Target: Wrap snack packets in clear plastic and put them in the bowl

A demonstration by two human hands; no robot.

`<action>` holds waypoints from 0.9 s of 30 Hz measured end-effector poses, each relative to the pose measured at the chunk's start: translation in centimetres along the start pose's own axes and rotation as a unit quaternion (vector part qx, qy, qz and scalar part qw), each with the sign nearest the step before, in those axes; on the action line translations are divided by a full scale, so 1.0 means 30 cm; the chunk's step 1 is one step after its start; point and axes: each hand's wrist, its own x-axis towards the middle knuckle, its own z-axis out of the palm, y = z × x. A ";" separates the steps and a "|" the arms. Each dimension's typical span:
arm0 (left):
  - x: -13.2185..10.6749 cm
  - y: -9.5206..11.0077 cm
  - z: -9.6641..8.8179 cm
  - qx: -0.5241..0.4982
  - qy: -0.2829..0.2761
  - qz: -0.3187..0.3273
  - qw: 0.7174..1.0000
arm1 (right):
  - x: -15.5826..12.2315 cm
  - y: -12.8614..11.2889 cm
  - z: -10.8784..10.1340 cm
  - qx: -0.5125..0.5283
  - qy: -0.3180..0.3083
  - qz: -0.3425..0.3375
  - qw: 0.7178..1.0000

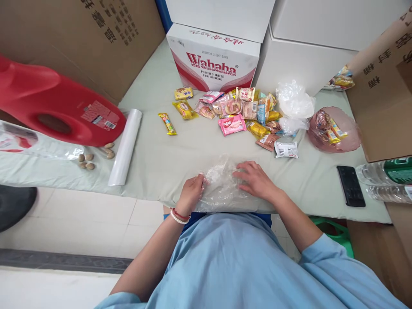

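A clear plastic bag (220,189) lies crumpled at the front edge of the table, between my two hands. My left hand (192,191), with a red and a white bracelet at the wrist, pinches the bag's left side. On the other side my right hand (255,180) rests with its fingers apart, touching the plastic. Beyond the bag is a pile of wrapped snacks (231,107), among them a pink nabati packet (232,125) and a white packet (286,149). A bunched white plastic bag (294,103) sits at the pile's right end.
A pink bowl (350,133) holds some snacks. A phone (350,186) and water bottles (380,172) lie at the right. At the left are a white roll (125,148), a red jug (64,103) and several nuts (86,161). A Wahaha box (214,60) stands behind.
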 end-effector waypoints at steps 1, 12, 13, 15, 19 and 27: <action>-0.003 0.000 -0.001 0.002 -0.008 -0.002 1.000 | 0.021 -0.005 0.009 0.022 0.015 -0.004 1.000; -0.020 0.036 -0.124 0.105 0.020 0.001 0.994 | 0.053 0.122 -0.023 0.427 0.184 0.375 0.802; -0.032 0.046 -0.134 0.146 0.080 0.064 0.984 | 0.042 0.129 -0.018 0.417 0.181 0.377 0.807; -0.070 0.063 -0.139 0.236 0.209 0.223 0.923 | 0.023 0.134 -0.008 0.394 0.173 0.375 0.821; -0.159 0.055 -0.060 0.376 0.101 0.447 0.805 | 0.024 0.119 0.003 0.360 0.170 0.357 0.845; 0.038 -0.001 0.087 0.513 0.005 0.425 0.746 | 0.024 0.132 -0.011 0.287 0.186 0.354 0.870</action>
